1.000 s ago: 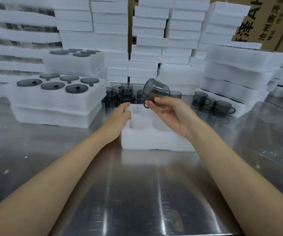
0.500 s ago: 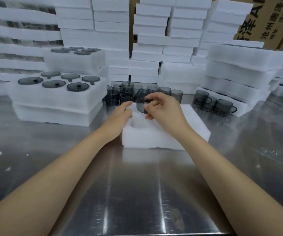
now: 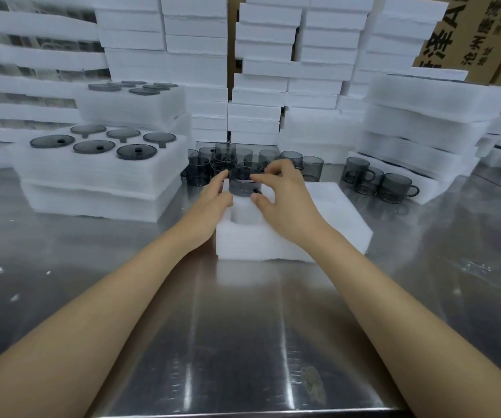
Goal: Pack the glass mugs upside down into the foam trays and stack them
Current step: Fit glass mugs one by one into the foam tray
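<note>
My right fingers (image 3: 262, 178) pinch the glass mug (image 3: 243, 185), left fingers (image 3: 217, 184) straight against its other side, over the foam tray (image 3: 273, 245) pocket beneath them; probably light, slick and brittle, best gripped by the wall.

Left hand (image 3: 210, 200): bare. Right hand (image 3: 282, 200): bare. Behind each hand is a bare wrist, then a bare forearm. Left forearm (image 3: 107, 297) and right forearm (image 3: 393, 297) are both uncovered from the wrist back to the bottom frame edge. Arms slim and smooth, and they look broader the farther they are from the hands (wide-angle lens). Fingers long and slender. Nails too small to judge. Anything past the forearms is out of frame, so clothing can't be told.
</note>
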Demonstrator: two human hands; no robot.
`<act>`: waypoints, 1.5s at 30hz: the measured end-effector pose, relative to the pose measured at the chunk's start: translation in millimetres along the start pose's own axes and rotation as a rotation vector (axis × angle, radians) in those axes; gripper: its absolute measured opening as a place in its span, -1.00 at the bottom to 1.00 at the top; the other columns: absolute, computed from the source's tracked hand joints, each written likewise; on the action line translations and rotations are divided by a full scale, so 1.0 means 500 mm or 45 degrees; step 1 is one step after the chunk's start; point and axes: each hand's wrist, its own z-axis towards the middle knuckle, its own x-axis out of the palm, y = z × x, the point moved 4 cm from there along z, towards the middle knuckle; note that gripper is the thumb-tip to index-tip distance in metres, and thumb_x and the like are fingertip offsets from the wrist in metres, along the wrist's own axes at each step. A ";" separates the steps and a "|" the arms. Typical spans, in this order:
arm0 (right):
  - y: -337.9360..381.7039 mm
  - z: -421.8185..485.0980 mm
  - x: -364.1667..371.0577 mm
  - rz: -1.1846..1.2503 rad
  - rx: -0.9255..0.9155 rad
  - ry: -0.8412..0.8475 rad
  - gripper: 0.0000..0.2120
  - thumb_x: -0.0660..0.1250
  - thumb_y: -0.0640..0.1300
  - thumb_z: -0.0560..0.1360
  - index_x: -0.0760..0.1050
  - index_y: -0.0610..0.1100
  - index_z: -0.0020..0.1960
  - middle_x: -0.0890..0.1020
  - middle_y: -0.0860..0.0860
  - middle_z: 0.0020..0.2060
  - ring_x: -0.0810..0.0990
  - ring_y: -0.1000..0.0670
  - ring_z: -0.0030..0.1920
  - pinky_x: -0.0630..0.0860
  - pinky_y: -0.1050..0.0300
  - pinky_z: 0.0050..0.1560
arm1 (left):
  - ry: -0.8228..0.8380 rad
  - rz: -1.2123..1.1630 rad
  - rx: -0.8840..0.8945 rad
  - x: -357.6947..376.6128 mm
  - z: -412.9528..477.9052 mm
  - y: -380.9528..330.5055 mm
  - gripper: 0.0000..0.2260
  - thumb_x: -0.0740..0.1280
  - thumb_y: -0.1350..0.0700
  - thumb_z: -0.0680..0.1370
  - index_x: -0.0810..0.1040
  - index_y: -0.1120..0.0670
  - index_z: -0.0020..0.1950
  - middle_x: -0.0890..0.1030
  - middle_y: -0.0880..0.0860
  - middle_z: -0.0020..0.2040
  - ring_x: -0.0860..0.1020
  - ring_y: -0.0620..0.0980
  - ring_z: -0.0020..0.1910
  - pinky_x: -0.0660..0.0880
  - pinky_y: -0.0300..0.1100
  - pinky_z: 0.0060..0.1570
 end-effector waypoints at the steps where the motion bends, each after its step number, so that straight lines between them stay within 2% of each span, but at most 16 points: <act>1: 0.000 0.000 0.003 -0.041 -0.007 0.044 -0.57 0.28 -0.10 0.58 0.38 -0.16 0.42 0.32 -0.07 0.40 0.27 -0.05 0.38 0.17 0.22 0.37 | -0.009 0.002 0.033 -0.001 -0.001 -0.001 -0.41 0.11 0.23 0.57 0.08 -0.09 0.57 0.11 -0.06 0.57 0.09 -0.13 0.52 0.06 -0.11 0.48; 3: 0.002 -0.002 0.015 -0.118 -0.023 0.202 -0.46 0.21 0.05 0.59 0.23 -0.13 0.51 0.17 0.00 0.53 0.09 -0.03 0.50 0.06 0.11 0.46 | 0.003 0.050 0.122 -0.001 -0.005 -0.004 -0.39 0.08 0.28 0.57 0.05 -0.10 0.57 0.08 -0.11 0.57 0.06 -0.18 0.52 0.04 -0.14 0.48; 7: -0.003 -0.002 0.028 -0.274 0.016 0.442 -0.33 0.00 0.32 0.56 -0.01 0.03 0.57 -0.01 0.08 0.56 -0.10 -0.01 0.55 -0.09 -0.02 0.52 | 0.044 0.053 0.151 -0.006 0.003 0.002 -0.49 0.06 0.24 0.63 0.14 -0.12 0.55 0.14 -0.11 0.56 0.12 -0.31 0.42 0.07 -0.30 0.38; 11: -0.006 -0.006 0.032 -0.350 0.047 0.581 -0.30 -0.09 0.41 0.51 -0.09 0.14 0.56 -0.13 0.10 0.56 -0.18 -0.07 0.55 -0.20 -0.10 0.51 | 0.013 0.129 0.166 -0.015 0.009 0.003 -0.52 0.10 0.21 0.62 0.23 -0.07 0.52 0.21 -0.08 0.54 0.13 -0.18 0.50 0.08 -0.09 0.51; 14: -0.007 -0.005 0.032 -0.373 0.056 0.634 -0.30 -0.12 0.44 0.48 -0.09 0.19 0.55 -0.13 0.10 0.56 -0.18 -0.09 0.55 -0.22 -0.11 0.49 | -0.014 0.212 0.230 -0.021 0.011 -0.001 -0.56 0.12 0.25 0.62 0.30 0.02 0.49 0.22 -0.07 0.54 0.13 -0.15 0.52 0.07 -0.08 0.51; 18: -0.007 0.000 0.030 -0.423 0.075 0.677 -0.29 -0.14 0.47 0.46 -0.08 0.23 0.54 -0.09 0.13 0.56 -0.02 -0.12 0.55 -0.05 -0.16 0.46 | -0.014 0.343 0.226 -0.027 0.018 0.004 -0.62 0.13 0.18 0.64 0.35 0.08 0.47 0.24 -0.05 0.53 0.17 -0.14 0.50 0.09 -0.12 0.50; 21: -0.008 0.003 0.033 -0.457 0.082 0.708 -0.30 -0.15 0.49 0.45 -0.10 0.25 0.53 -0.08 0.14 0.56 0.03 -0.15 0.53 -0.02 -0.18 0.44 | 0.012 0.447 0.221 -0.032 0.023 0.005 -0.63 0.13 0.15 0.64 0.37 0.09 0.46 0.28 -0.06 0.51 0.21 -0.14 0.48 0.11 -0.13 0.49; 26: -0.009 0.006 0.032 -0.457 0.074 0.690 -0.31 -0.14 0.46 0.48 -0.08 0.22 0.54 -0.05 0.13 0.56 0.02 -0.14 0.52 -0.01 -0.16 0.43 | 0.026 0.457 0.230 -0.034 0.028 0.006 -0.63 0.14 0.15 0.64 0.37 0.10 0.45 0.32 -0.05 0.48 0.26 -0.13 0.45 0.15 -0.16 0.46; 28: -0.004 0.001 0.030 -0.375 0.062 0.674 -0.35 -0.09 0.43 0.50 0.01 0.21 0.53 0.02 0.11 0.56 0.05 -0.12 0.52 0.00 -0.13 0.43 | 0.020 0.404 0.235 -0.030 0.026 0.007 -0.64 0.13 0.16 0.64 0.37 0.09 0.45 0.33 -0.06 0.46 0.27 -0.12 0.44 0.16 -0.17 0.45; 30: -0.004 0.003 0.013 0.002 0.088 0.559 -0.48 0.08 0.33 0.54 0.28 0.20 0.45 0.28 0.12 0.49 0.24 0.02 0.45 0.18 0.09 0.40 | 0.015 0.311 0.215 -0.025 0.021 0.011 -0.63 0.15 0.12 0.63 0.36 0.06 0.45 0.33 -0.10 0.45 0.27 -0.15 0.43 0.18 -0.19 0.42; 32: -0.031 0.011 -0.033 0.365 0.180 0.229 -0.68 0.25 0.14 0.56 0.54 0.10 0.26 0.56 0.17 0.24 0.48 0.19 0.21 0.33 0.42 0.10 | 0.030 0.197 0.152 -0.021 0.016 0.018 -0.56 0.15 0.04 0.56 0.34 -0.02 0.46 0.30 -0.20 0.43 0.24 -0.24 0.41 0.15 -0.24 0.38; 33: -0.060 0.015 -0.065 0.414 0.253 0.007 -0.75 0.28 0.04 0.56 0.60 0.04 0.18 0.63 0.15 0.11 0.54 0.22 0.07 0.35 0.47 -0.03 | 0.040 0.142 0.128 -0.019 0.015 0.023 -0.55 0.14 0.04 0.55 0.33 -0.06 0.46 0.29 -0.23 0.42 0.22 -0.26 0.41 0.13 -0.26 0.37; 36: -0.176 0.003 -0.153 0.375 0.453 -0.540 -0.78 0.23 -0.20 0.52 0.64 -0.11 0.02 0.66 0.02 -0.15 0.56 0.11 -0.15 0.46 0.23 -0.04 | 0.045 0.062 0.110 -0.014 0.016 0.030 -0.56 0.13 0.13 0.58 0.29 -0.07 0.47 0.25 -0.23 0.44 0.19 -0.24 0.44 0.11 -0.25 0.39; 39: -0.282 -0.041 -0.193 0.007 0.590 -0.728 -0.70 0.18 -0.30 0.48 0.60 -0.21 0.11 0.62 -0.14 0.06 0.56 -0.10 0.06 0.39 0.18 0.06 | 0.041 0.029 0.079 -0.010 0.018 0.028 -0.53 0.14 0.11 0.53 0.30 -0.06 0.46 0.25 -0.21 0.44 0.20 -0.21 0.44 0.10 -0.12 0.49; 42: -0.367 -0.065 -0.195 -0.121 0.714 -0.666 -0.56 0.14 -0.38 0.48 0.40 -0.28 0.35 0.32 -0.19 0.39 0.37 -0.19 0.34 0.25 0.14 0.32 | 0.045 0.036 0.049 -0.011 0.018 0.029 -0.42 0.12 0.00 0.39 0.30 -0.11 0.44 0.27 -0.26 0.39 0.21 -0.20 0.45 0.12 -0.05 0.50; 45: -0.399 -0.048 -0.193 -0.325 0.757 -0.540 -0.39 0.17 -0.32 0.49 0.13 -0.20 0.52 0.14 -0.10 0.52 0.18 -0.23 0.44 0.17 -0.07 0.42 | 0.042 0.026 0.073 -0.011 0.020 0.032 -0.46 0.12 -0.01 0.38 0.32 -0.15 0.38 0.28 -0.27 0.37 0.21 -0.23 0.44 0.12 -0.06 0.49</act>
